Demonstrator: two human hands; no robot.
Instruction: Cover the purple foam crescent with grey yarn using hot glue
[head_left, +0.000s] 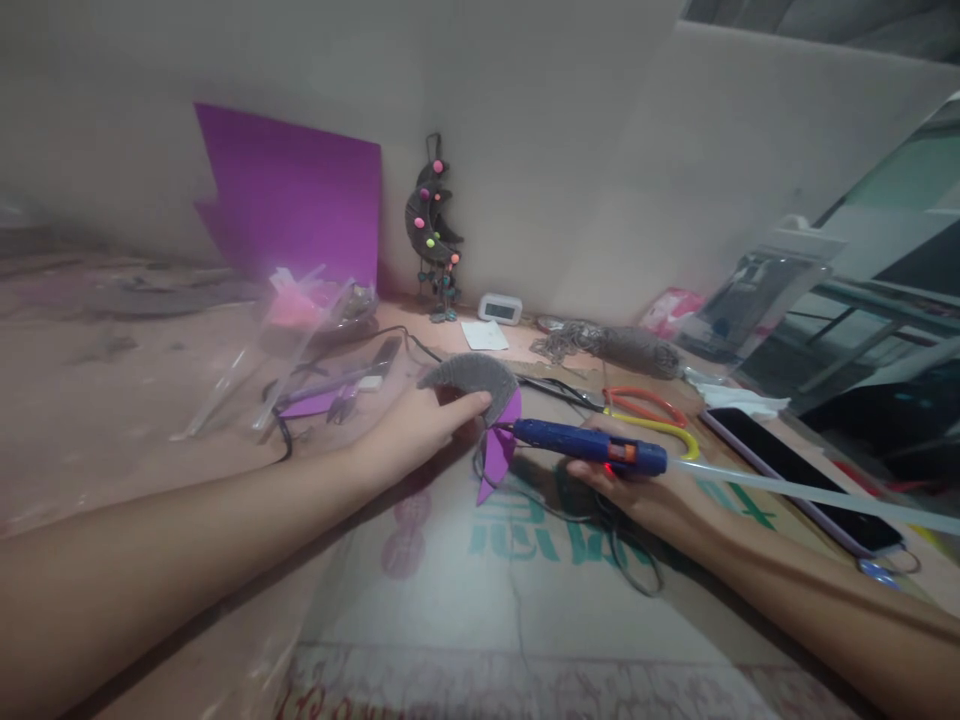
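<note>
One printed cardboard sheet [420,610] lies nearest; above it the right hand [641,497] grips a blue plastic glue gun [574,441] aimed at the flat purple crescent [498,462], part-wrapped in grey yarn [474,372], that the left hand [429,420] pinches. Gluing seems the step; next likely calls for winding yarn over bare purple.

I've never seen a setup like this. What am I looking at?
No robot here, just a person's two bare hands, seen by one camera worn on the head, looking forward and down. The left hand holds a grey crescent with a purple piece at it. The right hand holds a blue glue gun, its tip at the purple piece; a long pale glue stick runs out the back. Printed cardboard lies beneath. To the right are a phone and grey yarn. Behind, by the wall, are a decorated crescent and a purple sheet.
</note>
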